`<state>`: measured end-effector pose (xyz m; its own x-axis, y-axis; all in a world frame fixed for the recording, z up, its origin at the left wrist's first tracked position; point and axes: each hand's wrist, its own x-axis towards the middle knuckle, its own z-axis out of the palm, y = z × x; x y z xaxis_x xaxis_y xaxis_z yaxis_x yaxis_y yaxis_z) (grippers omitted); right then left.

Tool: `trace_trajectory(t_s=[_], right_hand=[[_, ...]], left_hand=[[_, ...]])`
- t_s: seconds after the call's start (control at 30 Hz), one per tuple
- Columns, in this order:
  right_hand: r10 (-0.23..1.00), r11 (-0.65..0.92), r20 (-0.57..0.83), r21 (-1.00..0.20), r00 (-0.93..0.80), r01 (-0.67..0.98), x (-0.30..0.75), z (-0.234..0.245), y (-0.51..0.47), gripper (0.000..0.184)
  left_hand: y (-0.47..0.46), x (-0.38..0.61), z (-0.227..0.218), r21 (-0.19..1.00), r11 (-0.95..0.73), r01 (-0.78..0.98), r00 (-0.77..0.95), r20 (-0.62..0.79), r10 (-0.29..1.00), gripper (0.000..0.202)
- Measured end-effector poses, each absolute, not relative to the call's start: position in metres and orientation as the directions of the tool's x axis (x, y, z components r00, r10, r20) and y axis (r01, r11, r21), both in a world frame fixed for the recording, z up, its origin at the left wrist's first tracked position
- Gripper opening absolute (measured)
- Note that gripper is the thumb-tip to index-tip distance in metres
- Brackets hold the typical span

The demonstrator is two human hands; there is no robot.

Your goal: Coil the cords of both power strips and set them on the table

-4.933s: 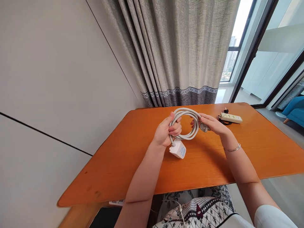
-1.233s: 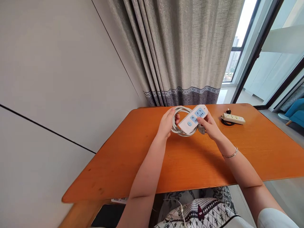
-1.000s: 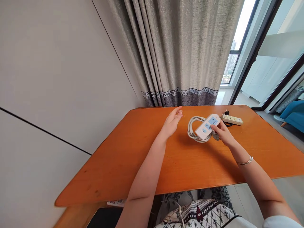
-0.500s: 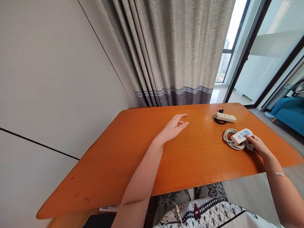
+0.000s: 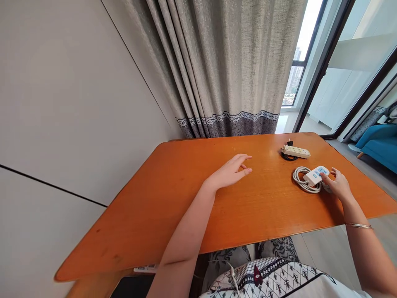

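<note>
My left hand hovers over the middle of the wooden table, fingers stretched out, holding nothing. On the right, a white power strip with blue sockets rests on its coiled pale cable. My right hand is just right of this strip, thumb and fingers apart, the thumb at or very near its end; whether it still touches I cannot tell. Behind it lies a cream power strip with a black cable and a black plug.
A grey curtain hangs beyond the table's far edge, and a pale wall panel runs along the left. A glass door and a blue sofa are at the right. Below the near edge sits a dark object.
My right hand has loosened from the white power strip; its fingers have lifted and spread to the right. The left hand has shifted slightly right and nearer.
</note>
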<state>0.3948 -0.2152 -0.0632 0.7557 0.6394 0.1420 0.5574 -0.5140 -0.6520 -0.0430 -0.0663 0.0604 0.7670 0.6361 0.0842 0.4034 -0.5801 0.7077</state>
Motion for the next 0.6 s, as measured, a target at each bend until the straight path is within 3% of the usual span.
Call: trace_trajectory(t_s=[0.2,0.37,0.6], right_hand=[[0.647,-0.432,0.383,-0.529,0.66,0.73,0.371,-0.045,-0.214,0.072],[0.699,-0.118,0.589,-0.465,0.405,0.878,0.317,-0.03,-0.194,0.057],[0.794,0.304,0.606,-0.47,0.053,0.829,0.212,-0.021,-0.166,0.042]], left_hand=[[-0.069,-0.043,0.062,0.608,-0.644,0.465,0.819,-0.018,0.574,0.056],[-0.072,-0.038,0.057,0.43,-0.686,0.587,0.795,-0.145,0.59,0.055],[-0.077,-0.023,0.043,0.285,-0.73,0.621,0.782,-0.157,0.604,0.048]])
